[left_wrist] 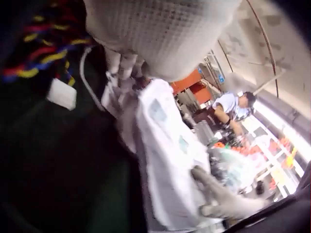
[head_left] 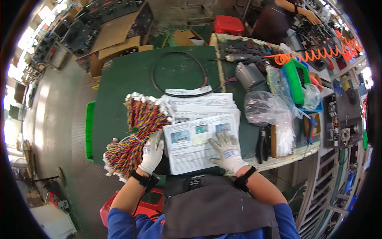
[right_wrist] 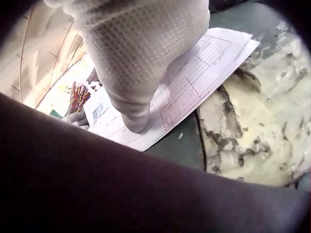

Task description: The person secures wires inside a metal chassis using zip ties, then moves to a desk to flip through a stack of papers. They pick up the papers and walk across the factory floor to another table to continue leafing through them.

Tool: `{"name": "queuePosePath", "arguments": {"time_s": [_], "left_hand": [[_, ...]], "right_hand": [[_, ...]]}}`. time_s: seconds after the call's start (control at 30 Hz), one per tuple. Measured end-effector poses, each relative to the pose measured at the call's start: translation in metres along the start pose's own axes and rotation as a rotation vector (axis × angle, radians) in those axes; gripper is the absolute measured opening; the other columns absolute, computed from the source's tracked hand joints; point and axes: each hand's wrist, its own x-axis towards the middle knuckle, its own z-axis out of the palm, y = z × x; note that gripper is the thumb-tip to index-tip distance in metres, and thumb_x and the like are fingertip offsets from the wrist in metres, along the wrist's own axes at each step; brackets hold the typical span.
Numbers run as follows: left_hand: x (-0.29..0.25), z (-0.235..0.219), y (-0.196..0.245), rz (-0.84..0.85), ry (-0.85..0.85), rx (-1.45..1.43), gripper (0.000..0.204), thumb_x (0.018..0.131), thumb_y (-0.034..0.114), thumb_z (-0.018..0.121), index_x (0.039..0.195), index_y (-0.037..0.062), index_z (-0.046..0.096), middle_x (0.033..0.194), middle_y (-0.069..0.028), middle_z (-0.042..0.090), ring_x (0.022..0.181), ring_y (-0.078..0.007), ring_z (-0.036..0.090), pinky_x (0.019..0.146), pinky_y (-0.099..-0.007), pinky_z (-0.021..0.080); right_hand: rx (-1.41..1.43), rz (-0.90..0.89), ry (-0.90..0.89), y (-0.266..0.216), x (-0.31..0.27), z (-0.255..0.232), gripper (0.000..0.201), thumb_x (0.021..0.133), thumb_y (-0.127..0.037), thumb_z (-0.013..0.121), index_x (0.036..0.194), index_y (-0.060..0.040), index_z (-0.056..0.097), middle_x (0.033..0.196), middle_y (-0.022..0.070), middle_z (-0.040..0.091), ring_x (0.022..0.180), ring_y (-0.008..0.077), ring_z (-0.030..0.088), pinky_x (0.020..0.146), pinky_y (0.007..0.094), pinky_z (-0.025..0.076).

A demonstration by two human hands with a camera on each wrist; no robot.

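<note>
A stack of printed sheets (head_left: 201,149) lies on the green table, its top page carrying small pictures and tables. My gloved right hand (head_left: 227,153) rests on the lower right of the top sheet with fingers spread. In the right wrist view, its thumb (right_wrist: 136,121) touches the paper near red print. The gloved left hand (head_left: 153,152) is at the left edge of the sheets, beside a bundle of twisted coloured wires (head_left: 147,119) with white connectors. Its fingertips are partly hidden in the left wrist view, and I cannot tell whether they pinch the paper.
A black cable loop (head_left: 153,73) lies behind the sheets. To the right are plastic bags (head_left: 266,107), black-handled pliers (head_left: 262,145), a cardboard box (head_left: 282,139) and a green bin (head_left: 295,79). A red stool (head_left: 153,199) is by my left side. Another person's arm (head_left: 292,7) shows at the far right.
</note>
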Motion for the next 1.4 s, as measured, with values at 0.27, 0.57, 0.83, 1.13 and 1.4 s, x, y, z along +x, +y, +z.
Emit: {"name": "queuePosePath", "arguments": {"time_s": [0.27, 0.57, 0.83, 1.13, 1.4], "left_hand": [[0.056, -0.032, -0.03, 0.114, 0.341, 0.398, 0.039, 0.084, 0.007, 0.053, 0.122, -0.0026, 0.049, 0.117, -0.0234, 0.055, 0.11, -0.0379, 0.051, 0.096, -0.0412, 0.041], [0.079, 0.009, -0.009, -0.086, 0.429, 0.509, 0.062, 0.079, 0.028, 0.064, 0.127, -0.0041, 0.042, 0.128, -0.0263, 0.044, 0.122, -0.0399, 0.04, 0.102, -0.0456, 0.032], [0.086, 0.034, 0.009, -0.136, 0.282, 0.383, 0.051, 0.08, 0.026, 0.061, 0.121, -0.0012, 0.047, 0.12, -0.0222, 0.051, 0.113, -0.0372, 0.047, 0.094, -0.044, 0.038], [0.064, -0.009, 0.032, -0.558, -0.31, -0.019, 0.033, 0.075, 0.025, 0.063, 0.095, -0.0003, 0.063, 0.093, -0.0175, 0.066, 0.082, -0.0327, 0.063, 0.074, -0.0395, 0.048], [0.046, 0.007, 0.02, -0.461, 0.455, -0.01, 0.044, 0.076, 0.029, 0.065, 0.106, -0.0025, 0.056, 0.092, -0.022, 0.063, 0.079, -0.0368, 0.062, 0.072, -0.0429, 0.048]], "right_hand": [[-0.04, 0.101, -0.032, -0.007, 0.006, -0.003, 0.08, 0.072, -0.053, 0.065, 0.14, -0.0259, 0.034, 0.148, 0.013, 0.026, 0.137, 0.0383, 0.017, 0.109, 0.0541, 0.012], [-0.315, 0.236, 0.268, 0.05, 0.02, 0.074, 0.083, 0.071, -0.043, 0.066, 0.14, -0.0126, 0.033, 0.145, 0.02, 0.024, 0.136, 0.0382, 0.018, 0.108, 0.0516, 0.015], [-0.245, -0.084, 0.106, 0.006, 0.026, 0.031, 0.069, 0.078, -0.034, 0.059, 0.141, -0.0221, 0.034, 0.145, 0.0141, 0.027, 0.134, 0.038, 0.021, 0.106, 0.0539, 0.017], [0.044, -0.019, -0.09, -0.012, 0.029, -0.018, 0.084, 0.07, -0.057, 0.065, 0.141, -0.0274, 0.033, 0.149, 0.0154, 0.021, 0.137, 0.0421, 0.014, 0.105, 0.0644, 0.009], [-0.018, -0.111, -0.122, -0.01, 0.036, -0.012, 0.085, 0.068, -0.056, 0.068, 0.141, -0.027, 0.034, 0.149, 0.014, 0.021, 0.138, 0.0397, 0.013, 0.105, 0.064, 0.008]]}}
